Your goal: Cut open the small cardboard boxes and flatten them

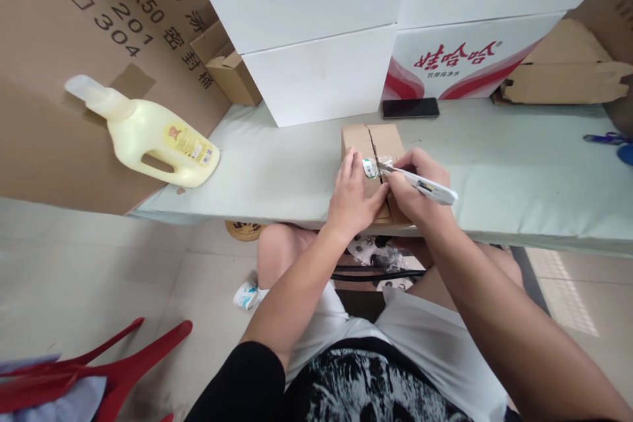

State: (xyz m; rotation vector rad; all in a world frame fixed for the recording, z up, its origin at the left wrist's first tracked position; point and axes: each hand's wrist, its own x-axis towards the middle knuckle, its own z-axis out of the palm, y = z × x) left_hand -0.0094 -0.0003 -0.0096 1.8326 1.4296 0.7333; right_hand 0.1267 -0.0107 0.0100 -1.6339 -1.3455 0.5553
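A small brown cardboard box [356,137] sits near the table's front edge, with a dark slit along the seam between its top flaps. My left hand [351,201] rests on the left part of its top, fingers stretched out and thumb spread toward the seam. In my right hand [413,198] is a white utility knife [429,187], its handle pointing right and its tip at the seam. Clear tape with a white and green label [369,168] lies beside the tip. The right fingers partly hide the box's right side.
A pale yellow detergent bottle [148,135] stands at the left by a large carton [44,119]. White boxes [316,79] line the back, with a black phone [410,108] before them. Flattened cardboard [564,82] lies back right. A red stool [123,362] is on the floor.
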